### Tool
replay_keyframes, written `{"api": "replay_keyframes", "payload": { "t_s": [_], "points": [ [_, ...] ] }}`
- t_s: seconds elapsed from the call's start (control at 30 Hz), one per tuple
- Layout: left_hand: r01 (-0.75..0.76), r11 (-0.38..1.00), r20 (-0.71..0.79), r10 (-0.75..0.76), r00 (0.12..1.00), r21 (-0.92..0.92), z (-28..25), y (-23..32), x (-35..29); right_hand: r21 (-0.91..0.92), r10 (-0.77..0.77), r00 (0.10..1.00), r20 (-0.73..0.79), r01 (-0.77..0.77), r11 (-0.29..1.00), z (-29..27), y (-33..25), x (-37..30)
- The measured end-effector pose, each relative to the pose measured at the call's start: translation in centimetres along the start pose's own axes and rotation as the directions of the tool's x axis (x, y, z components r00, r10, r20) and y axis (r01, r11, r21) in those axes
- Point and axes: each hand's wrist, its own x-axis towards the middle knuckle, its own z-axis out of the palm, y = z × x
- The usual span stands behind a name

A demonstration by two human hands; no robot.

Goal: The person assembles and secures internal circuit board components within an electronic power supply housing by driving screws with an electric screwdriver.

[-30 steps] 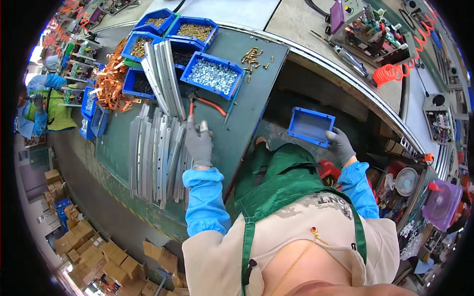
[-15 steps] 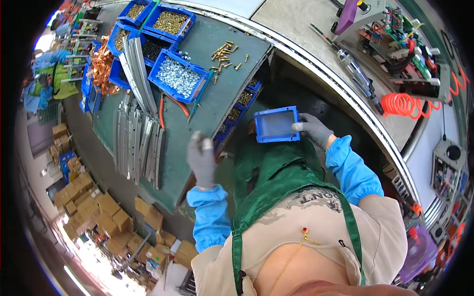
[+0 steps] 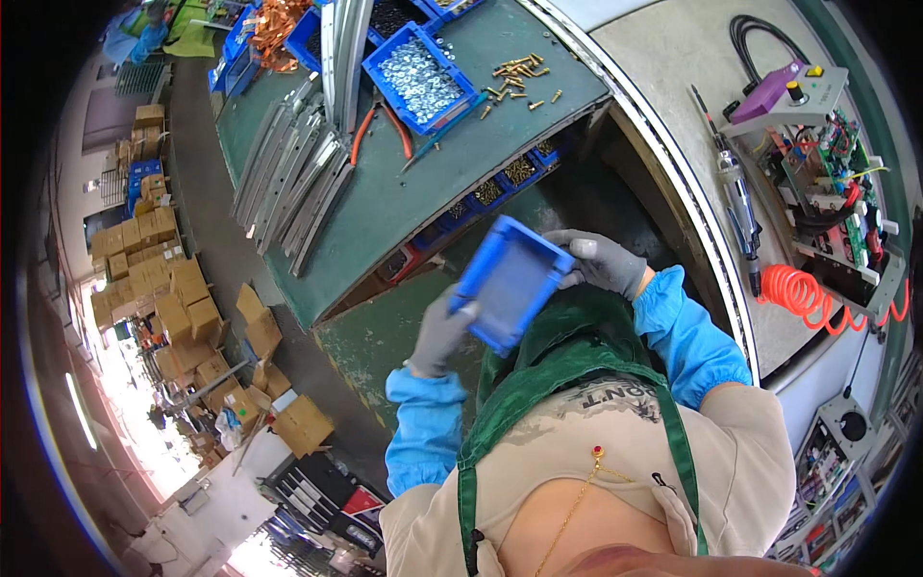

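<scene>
An empty-looking blue plastic bin (image 3: 511, 286) is held tilted in front of my green apron, over the gap beside the bench. My left hand (image 3: 442, 332), in a grey glove, is closed on its near left edge, thumb over the rim. My right hand (image 3: 604, 262), gloved too, grips the opposite rim at the upper right. On the green bench top beyond lie a blue bin of silver washers or nuts (image 3: 421, 79), loose brass screws (image 3: 520, 74), red-handled pliers (image 3: 381, 128) and a thin blue tool (image 3: 444, 132).
Bundled metal strips (image 3: 296, 173) lie on the bench's left. Below its top, small bins of screws (image 3: 488, 192) line a shelf. To the right, an electric screwdriver (image 3: 738, 197) with a red coiled cord (image 3: 803, 296) rests by an opened circuit-board device (image 3: 836, 178). Cardboard boxes (image 3: 183, 298) stand far left.
My left hand has come down and right onto the bin, which only my right hand held before. The bin has tilted and moved nearer. The view has turned.
</scene>
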Motion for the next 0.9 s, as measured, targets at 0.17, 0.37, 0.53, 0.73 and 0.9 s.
{"api": "replay_keyframes", "payload": {
  "t_s": [0.17, 0.37, 0.53, 0.73, 0.9],
  "points": [
    [-0.369, 0.834, -0.635, 0.029, 0.772, -0.41, -7.7, -0.6, -3.3, -0.008, 0.116, 0.905, -0.41, -0.131, 0.991, 0.3, 2.2, 1.8],
    [-0.466, 0.803, -0.754, 0.032, 0.656, -0.371, -14.0, -0.7, -2.1, -0.095, 0.171, 0.804, -0.569, -0.271, 0.958, 0.7, 6.5, 2.6],
    [-0.446, 0.892, -0.804, 0.21, 0.557, -0.076, -13.8, -1.8, -0.6, -0.163, 0.18, 0.794, -0.581, -0.33, 0.93, -0.1, 9.3, 3.6],
    [-0.07, 0.869, -0.856, 0.494, 0.153, 0.49, -12.0, -7.0, 0.8, -0.545, 0.201, 0.817, -0.54, -0.522, 0.656, -6.8, 12.8, 10.6],
    [-0.682, 0.694, -0.968, 0.095, -0.234, 0.233, -8.4, -17.4, 4.0, -0.907, 0.119, 0.903, -0.414, -0.397, -0.138, -12.0, 15.3, 18.1]
  ]
}}
